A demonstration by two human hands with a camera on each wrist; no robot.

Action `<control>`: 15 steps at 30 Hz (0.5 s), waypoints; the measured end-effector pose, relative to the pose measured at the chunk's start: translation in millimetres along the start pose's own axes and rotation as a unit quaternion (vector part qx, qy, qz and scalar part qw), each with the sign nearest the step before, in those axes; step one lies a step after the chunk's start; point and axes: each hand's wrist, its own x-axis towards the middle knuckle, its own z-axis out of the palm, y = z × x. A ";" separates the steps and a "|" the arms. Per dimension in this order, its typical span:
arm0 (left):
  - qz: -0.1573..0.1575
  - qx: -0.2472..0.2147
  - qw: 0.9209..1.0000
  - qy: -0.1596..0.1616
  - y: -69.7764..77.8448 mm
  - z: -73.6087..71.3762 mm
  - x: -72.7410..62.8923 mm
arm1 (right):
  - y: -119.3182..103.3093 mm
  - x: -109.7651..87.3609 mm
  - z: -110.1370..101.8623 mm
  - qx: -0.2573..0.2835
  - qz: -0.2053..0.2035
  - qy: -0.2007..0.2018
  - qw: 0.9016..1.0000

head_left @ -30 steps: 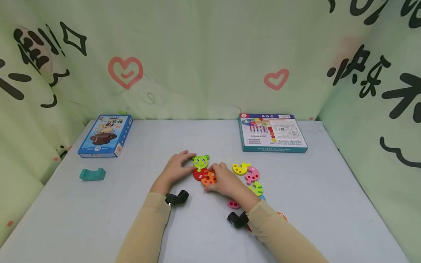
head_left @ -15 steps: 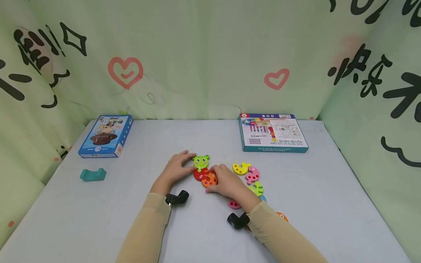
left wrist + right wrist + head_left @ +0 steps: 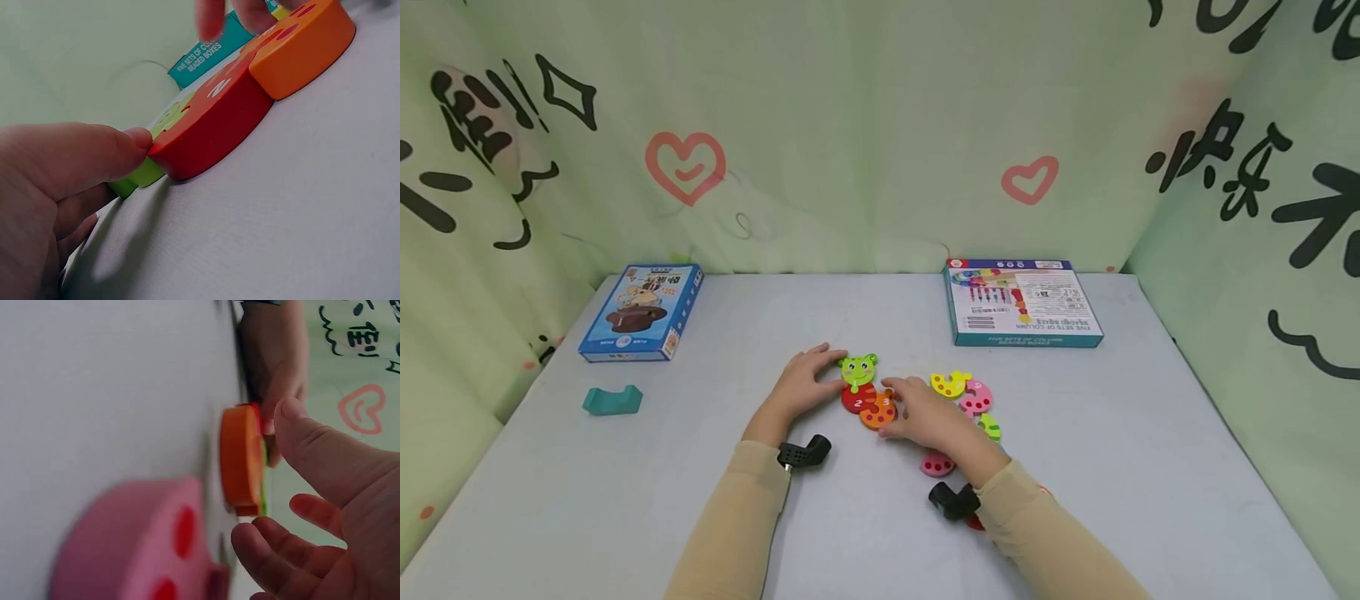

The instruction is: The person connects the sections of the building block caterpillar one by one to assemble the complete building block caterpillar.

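Note:
A green smiling animal-head puzzle piece [image 3: 858, 367], a red piece numbered 2 [image 3: 855, 400] and an orange spotted piece numbered 3 [image 3: 878, 412] lie joined in a curving chain on the table. My left hand [image 3: 801, 385] holds the head at its left side, index fingertip by the ear; in the left wrist view the thumb [image 3: 103, 147] meets the edge where green and red join. Just right of the orange piece, my right hand [image 3: 928, 417] is spread with a gap between thumb and fingers, holding nothing. The right wrist view shows the orange piece [image 3: 237, 459] beyond its fingertips.
Right of the chain lie a yellow piece [image 3: 950, 384], pink pieces [image 3: 976, 399] [image 3: 936, 464] and a green striped piece [image 3: 990, 427]; my right arm partly covers a red one [image 3: 975, 522]. Blue box [image 3: 640, 312] and white-teal box [image 3: 1024, 304] stand behind; a teal block [image 3: 612, 400] sits left.
My right hand has let go of the orange piece and drawn slightly right, its fingers parting. The left hand and the joined pieces stay in place.

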 end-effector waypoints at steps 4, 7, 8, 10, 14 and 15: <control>0.004 0.000 1.000 0.005 -0.3 1.7 -0.1 | 12.9 -15.0 -29.1 0.056 -0.006 0.012 0.998; 0.004 0.000 1.000 0.003 0.1 2.1 -1.7 | 35.0 -26.0 -48.8 0.084 -0.003 0.033 0.996; 0.003 0.001 1.000 0.003 0.3 2.1 -2.2 | 43.5 -29.4 -54.0 0.085 0.002 0.043 0.995; 0.003 0.003 1.000 0.003 0.4 2.0 -2.7 | 59.6 -35.1 -61.4 0.086 0.020 0.062 0.994; 0.007 0.002 1.000 0.009 0.9 1.2 -1.9 | 81.5 -45.2 -68.5 0.077 0.045 0.077 0.993; 0.007 0.001 1.000 0.008 1.0 1.1 -1.6 | 85.1 -47.6 -68.5 0.077 0.050 0.075 0.993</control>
